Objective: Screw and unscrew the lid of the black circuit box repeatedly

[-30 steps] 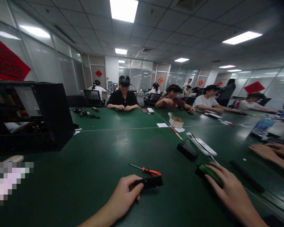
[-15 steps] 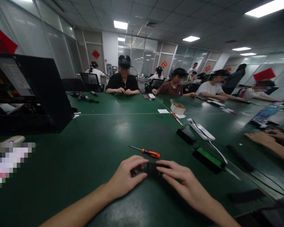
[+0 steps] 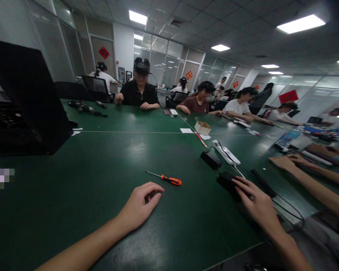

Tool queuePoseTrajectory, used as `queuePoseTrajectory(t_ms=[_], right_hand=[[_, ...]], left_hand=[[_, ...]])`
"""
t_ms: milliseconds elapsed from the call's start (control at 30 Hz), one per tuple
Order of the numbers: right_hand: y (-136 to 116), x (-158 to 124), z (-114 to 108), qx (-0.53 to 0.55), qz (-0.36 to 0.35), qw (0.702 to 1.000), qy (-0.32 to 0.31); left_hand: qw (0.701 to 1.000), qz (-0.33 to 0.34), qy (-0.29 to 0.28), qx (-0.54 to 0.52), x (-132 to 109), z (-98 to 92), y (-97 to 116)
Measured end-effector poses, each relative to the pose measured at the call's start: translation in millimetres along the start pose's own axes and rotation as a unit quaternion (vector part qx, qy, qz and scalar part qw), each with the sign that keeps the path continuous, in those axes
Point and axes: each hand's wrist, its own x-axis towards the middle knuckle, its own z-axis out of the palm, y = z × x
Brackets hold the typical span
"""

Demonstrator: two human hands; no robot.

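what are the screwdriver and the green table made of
Screwdriver: thin grey shaft, seemingly bare metal. Its orange handle with a black collar is probably moulded plastic or rubber, slightly shiny. Table: smooth dark green top, glossy enough to mirror the ceiling lights. It could be laminate or painted board; the look leaves it open.

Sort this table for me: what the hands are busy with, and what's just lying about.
In hand: right hand on the black module; left hand beside the orange screwdriver.
Lying about: black adapter, white power strip, cardboard box, computer case.
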Motion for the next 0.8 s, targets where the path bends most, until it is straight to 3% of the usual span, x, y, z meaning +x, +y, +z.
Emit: queuePoseTrajectory(t_ms=[467, 800], right_hand=[[-10, 16, -7, -0.023, -0.02, 0.999, -0.013], [0, 9, -11, -0.003, -0.031, 0.999, -0.034]], left_hand=[[1.0, 0.005, -0.022, 0.005, 2, -1.4, 2], [1.0, 0.022, -0.021, 0.005, 0, -2.2, 5]])
